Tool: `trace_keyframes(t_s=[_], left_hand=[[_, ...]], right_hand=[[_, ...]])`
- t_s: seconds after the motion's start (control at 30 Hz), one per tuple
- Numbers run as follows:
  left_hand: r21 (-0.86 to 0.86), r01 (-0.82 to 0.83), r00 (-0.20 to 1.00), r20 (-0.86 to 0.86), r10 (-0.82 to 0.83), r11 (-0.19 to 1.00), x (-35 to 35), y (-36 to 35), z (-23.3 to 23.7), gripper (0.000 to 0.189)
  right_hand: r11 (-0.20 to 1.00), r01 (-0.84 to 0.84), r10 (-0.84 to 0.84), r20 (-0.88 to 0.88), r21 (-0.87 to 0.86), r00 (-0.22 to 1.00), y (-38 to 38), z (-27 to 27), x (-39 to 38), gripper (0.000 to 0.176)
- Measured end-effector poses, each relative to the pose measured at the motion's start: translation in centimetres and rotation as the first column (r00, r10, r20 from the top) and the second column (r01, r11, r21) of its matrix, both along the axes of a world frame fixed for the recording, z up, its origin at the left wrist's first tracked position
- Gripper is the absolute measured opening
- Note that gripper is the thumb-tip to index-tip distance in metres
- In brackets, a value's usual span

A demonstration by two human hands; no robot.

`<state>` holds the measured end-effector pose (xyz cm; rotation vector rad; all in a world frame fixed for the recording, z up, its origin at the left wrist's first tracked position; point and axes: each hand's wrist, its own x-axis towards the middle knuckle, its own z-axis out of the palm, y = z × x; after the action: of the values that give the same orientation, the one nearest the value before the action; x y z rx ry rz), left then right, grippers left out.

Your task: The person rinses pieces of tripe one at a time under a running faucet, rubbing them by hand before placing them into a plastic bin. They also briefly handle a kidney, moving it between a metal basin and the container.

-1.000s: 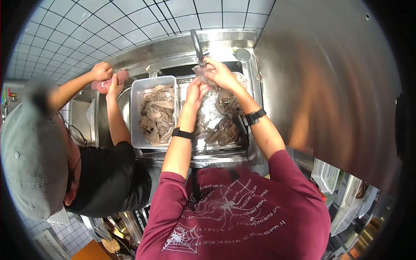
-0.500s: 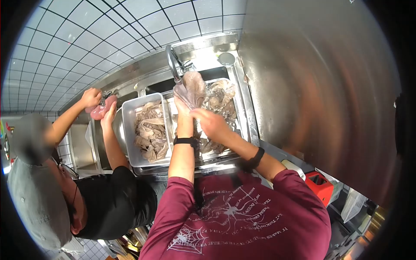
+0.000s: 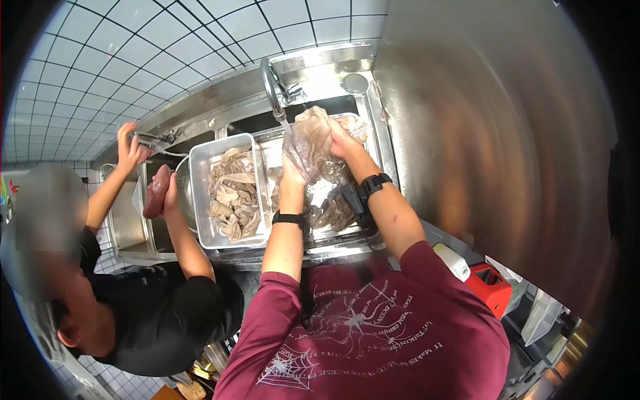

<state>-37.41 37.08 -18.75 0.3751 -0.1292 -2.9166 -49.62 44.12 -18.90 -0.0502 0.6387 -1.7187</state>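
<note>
A wet grey-brown piece of tripe (image 3: 308, 137) is spread between my hands under the running faucet (image 3: 270, 87). My left hand (image 3: 293, 171) holds it from below, its fingers partly hidden behind the sheet. Gripping the right edge is my right hand (image 3: 341, 141). Beneath them, a tray (image 3: 268, 148) in the sink holds more tripe (image 3: 337, 217) in water. Just left of it stands a white plastic tub (image 3: 200, 200) with several tripe pieces (image 3: 233, 200) piled inside.
To my left, a co-worker holds a dark red piece of meat (image 3: 157, 191), other hand at a second faucet (image 3: 157, 138). A tall steel panel (image 3: 480, 133) bounds the right side. A round metal lid (image 3: 355, 83) lies on the back ledge. Behind the sink is a tiled wall (image 3: 220, 33).
My right hand has moved up from near my left wrist to the tripe's right edge, and the sheet is spread wider. The co-worker's hands have separated, one keeping the red meat.
</note>
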Motion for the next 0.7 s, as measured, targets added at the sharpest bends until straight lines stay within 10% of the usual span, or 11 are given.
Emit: trace_keyframes(t_s=[0.17, 0.3, 0.37, 0.57, 0.7], left_hand=[[-0.118, 0.003, 0.998, 0.059, 0.004, 0.993, 0.4, -1.1, 3.0, 0.052], [-0.432, 0.060, 0.861, 0.479, 0.173, 0.900, 0.3, -2.3, 3.6, 0.042], [-0.646, 0.118, 0.832, 0.479, 0.280, 0.755, 0.5, -2.9, 3.2, 0.042], [-0.566, -0.121, 0.907, 0.271, 0.322, 0.816, 2.7, -5.2, 1.7, 0.034], [-0.449, -0.247, 0.960, 0.009, 0.281, 0.858, 5.0, -6.8, 1.8, 0.039]], right_hand=[[0.990, 0.026, -0.016, 0.072, -0.137, 0.997, -0.3, 2.7, 0.0, 0.050], [0.988, 0.084, -0.064, 0.146, -0.131, 0.987, -1.0, 1.7, -0.3, 0.044], [0.994, -0.003, -0.036, -0.358, -0.108, 0.933, -1.6, 0.7, -0.4, 0.038], [0.981, 0.183, -0.110, -0.586, 0.065, 0.803, -2.2, 3.2, -1.2, 0.030], [0.993, 0.108, -0.093, -0.889, -0.050, 0.449, -1.1, 6.5, -1.5, 0.031]])
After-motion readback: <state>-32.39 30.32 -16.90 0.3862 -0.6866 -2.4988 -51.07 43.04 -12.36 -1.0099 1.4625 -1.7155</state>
